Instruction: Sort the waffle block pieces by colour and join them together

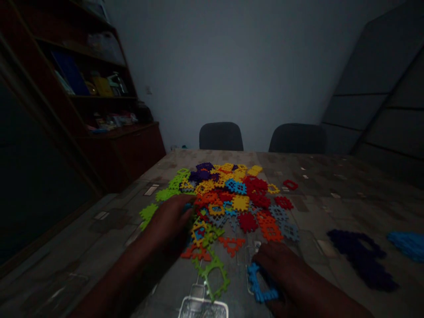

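My right hand (278,269) is closed around blue toothed interlocking tiles (256,287), held low over the near part of the table. The uppermost has a large opening in its middle. At the left side of a heap of coloured interlocking tiles (240,203) is my left hand (174,216), its fingers bent and partly hidden. A bit of blue shows between its thumb and forefinger, too dark to make out. Between my hands lie a lime-green tile with a round hole (226,280) and an orange triangular tile (227,243).
Dark purple tiles (371,265) and a blue stack (407,245) lie to the right. Green tiles (168,192) spread along the heap's left side. Across the patterned table (324,198) stand two dark chairs (221,137). A wooden shelf unit (126,145) is at the left.
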A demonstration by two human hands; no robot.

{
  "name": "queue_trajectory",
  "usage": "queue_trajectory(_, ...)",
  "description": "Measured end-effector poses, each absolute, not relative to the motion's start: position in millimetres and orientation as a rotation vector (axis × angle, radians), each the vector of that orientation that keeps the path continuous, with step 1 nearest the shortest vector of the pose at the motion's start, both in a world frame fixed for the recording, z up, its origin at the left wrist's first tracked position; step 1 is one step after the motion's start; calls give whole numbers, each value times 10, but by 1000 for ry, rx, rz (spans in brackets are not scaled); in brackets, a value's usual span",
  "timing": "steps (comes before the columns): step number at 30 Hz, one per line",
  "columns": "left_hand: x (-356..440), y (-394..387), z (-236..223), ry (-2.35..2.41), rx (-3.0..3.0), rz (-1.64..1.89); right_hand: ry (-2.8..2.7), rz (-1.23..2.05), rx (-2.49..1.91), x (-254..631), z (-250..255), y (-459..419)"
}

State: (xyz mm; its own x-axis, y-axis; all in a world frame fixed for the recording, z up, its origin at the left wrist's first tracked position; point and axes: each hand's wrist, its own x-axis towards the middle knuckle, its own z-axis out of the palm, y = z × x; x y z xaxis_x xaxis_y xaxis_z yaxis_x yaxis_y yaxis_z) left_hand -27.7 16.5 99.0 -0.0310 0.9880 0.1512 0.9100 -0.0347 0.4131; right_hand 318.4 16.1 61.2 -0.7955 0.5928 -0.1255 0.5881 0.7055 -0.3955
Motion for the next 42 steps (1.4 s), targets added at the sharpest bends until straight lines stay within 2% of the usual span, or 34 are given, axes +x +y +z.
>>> queue_trajectory(4, -741, 301, 886, 2184, 1890, 546, -2864, 608, -1003, 3176, 653, 180)
queue_trajectory(11, -792, 360, 788, 2139, 1805, 562, -2885, 527, -963, 3196, 758, 210)
queue_trajectory(25, -891, 355, 938, 1943, 1632, 905, -2837, 724, -956, 3302, 773, 243)
queue_trajectory(28, -719, 304, 1038, 1775, 1566, 975, -2757, 720, -981, 3359, 722, 270)
queue_trajectory(31, -300, 193, 1050, 1531, 1490, 956, -2621, 567, -911, 3330, 728, 273)
queue_trajectory(36, 529, -97, 771, 891, 1016, 835, -2472, 468, -609, 3127, 913, 184)
queue_trajectory(42, 900, -276, 447, 784, 852, 734, -2538, 478, -339, 3008, 949, 141)
